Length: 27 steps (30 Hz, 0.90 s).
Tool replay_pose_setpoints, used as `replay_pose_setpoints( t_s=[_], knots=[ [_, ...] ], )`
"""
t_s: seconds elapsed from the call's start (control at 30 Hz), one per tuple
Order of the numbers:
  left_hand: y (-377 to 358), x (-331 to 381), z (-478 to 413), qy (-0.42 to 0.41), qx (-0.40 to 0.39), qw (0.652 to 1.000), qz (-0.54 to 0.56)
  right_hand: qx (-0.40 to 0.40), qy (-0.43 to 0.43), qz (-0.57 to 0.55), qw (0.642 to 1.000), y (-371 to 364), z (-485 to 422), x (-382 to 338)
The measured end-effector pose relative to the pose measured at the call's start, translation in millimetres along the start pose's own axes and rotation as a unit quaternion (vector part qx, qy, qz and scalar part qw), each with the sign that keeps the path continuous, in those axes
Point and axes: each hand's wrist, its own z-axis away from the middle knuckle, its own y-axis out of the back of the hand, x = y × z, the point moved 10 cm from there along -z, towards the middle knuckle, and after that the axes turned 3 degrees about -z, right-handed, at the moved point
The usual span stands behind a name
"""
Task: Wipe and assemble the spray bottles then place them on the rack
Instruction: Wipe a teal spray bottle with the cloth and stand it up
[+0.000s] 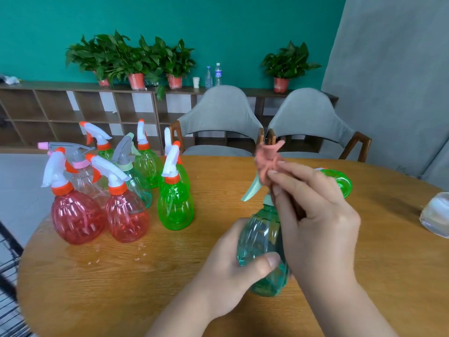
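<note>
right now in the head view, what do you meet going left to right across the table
red bottle → second red bottle → green bottle → teal bottle gripped by left hand → right hand with pink cloth → green bottle lying down → clear bottle

A round wooden table (121,283) fills the foreground. Two grey upholstered chairs (220,117) stand side by side at its twelve o'clock edge. Behind them a low brown open shelf unit (80,113) runs along a teal wall (218,32). On its top stand potted green plants (136,62), one apart at one o'clock, a white paper cup (196,82) and two water bottles (213,75).
</note>
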Motion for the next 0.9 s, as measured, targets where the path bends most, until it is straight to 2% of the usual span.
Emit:
replay_pose_setpoints(
  t_s=[0.2,0.27,0.5,0.67,0.77,0.9],
  knots=[
    [4.9,4.3,1.9,0.003,-0.005,0.999,0.031,-0.055,-0.15,-0.095,0.983,-5.6,-4.4,32.3],
    [4.6,1.3,2.1,0.009,-0.011,0.999,0.035,-0.074,-0.174,-0.122,0.974,-10.5,-3.3,33.7],
    [6.5,-5.5,-0.2,0.03,0.01,0.999,0.043,-0.075,-0.187,-0.101,0.974,-11.2,1.5,35.8],
    [15.1,-8.6,-2.6,0.025,0.058,0.991,0.121,-0.087,-0.195,-0.097,0.972,-10.7,2.8,41.2],
    [22.5,-9.0,-4.5,0.028,0.081,0.982,0.169,-0.125,-0.2,-0.104,0.966,-17.4,6.1,41.1],
    [31.6,-3.0,-5.1,0.018,0.092,0.986,0.14,-0.183,-0.21,-0.109,0.954,-30.3,14.0,39.8]
  ],
)
